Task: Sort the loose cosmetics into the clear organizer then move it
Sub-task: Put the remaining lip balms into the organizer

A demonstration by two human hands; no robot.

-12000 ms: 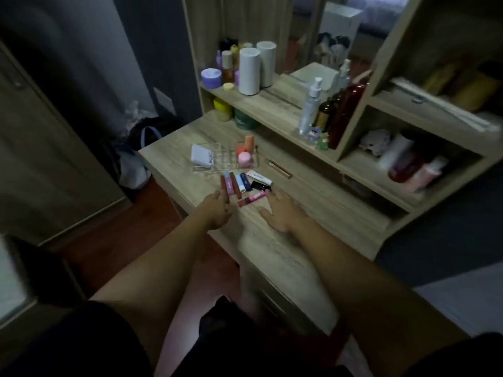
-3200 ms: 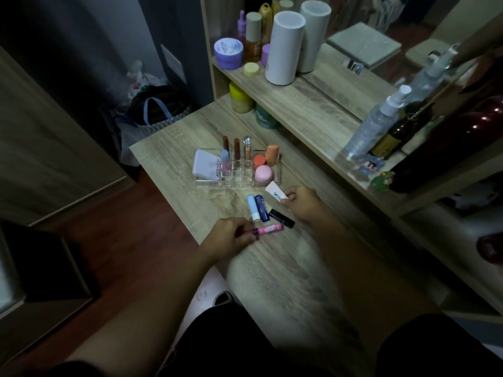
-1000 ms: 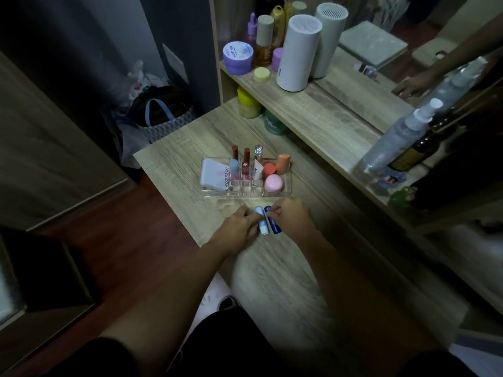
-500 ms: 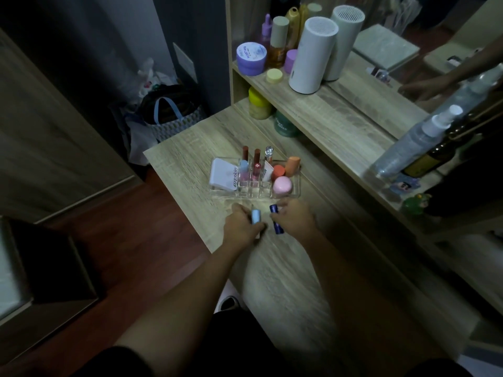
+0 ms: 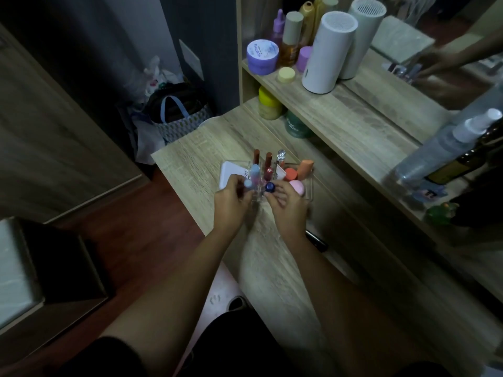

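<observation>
Blue tubes [image 5: 269, 187] (one per hand) gripped over clear organizer [image 5: 308, 186].

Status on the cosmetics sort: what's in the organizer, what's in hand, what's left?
Done: several tubes stand upright in the clear organizer, beside a white compact and sponges. In hand: the left hand has a grip on a light blue tube, the right hand on a dark blue tube, both at the front slots. Left: a black tube lies loose on the desk; the organizer is not yet moved.
</observation>
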